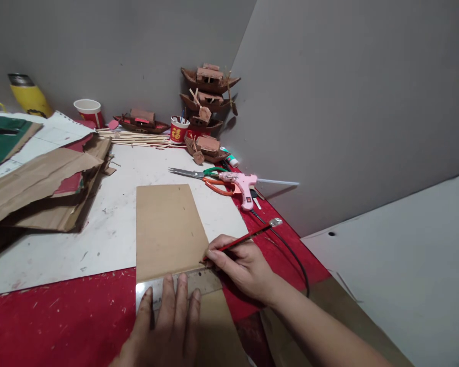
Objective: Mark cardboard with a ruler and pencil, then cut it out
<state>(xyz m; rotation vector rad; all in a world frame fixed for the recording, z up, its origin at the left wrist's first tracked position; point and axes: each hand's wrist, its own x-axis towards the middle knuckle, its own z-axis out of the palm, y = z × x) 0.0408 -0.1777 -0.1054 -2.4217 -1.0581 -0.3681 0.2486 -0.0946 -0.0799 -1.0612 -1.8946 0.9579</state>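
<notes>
A long piece of tan cardboard (168,224) lies on the table, partly over a white sheet. Across it rests a metal ruler (206,281). My left hand (168,318) lies flat on the ruler with its fingers spread, pressing it against the cardboard. My right hand (240,262) pinches a dark red pencil (248,236) near its lower end. The pencil's tip is at the cardboard just above the ruler's upper edge, near the right side. Its other end points up and to the right.
Scissors (191,173) and a pink glue gun (243,183) with a black cord lie beyond the cardboard. Model boats (210,76), sticks (137,138) and a paper cup (179,130) stand by the wall. Torn cardboard (34,188) is piled at left, near a yellow bottle (30,99).
</notes>
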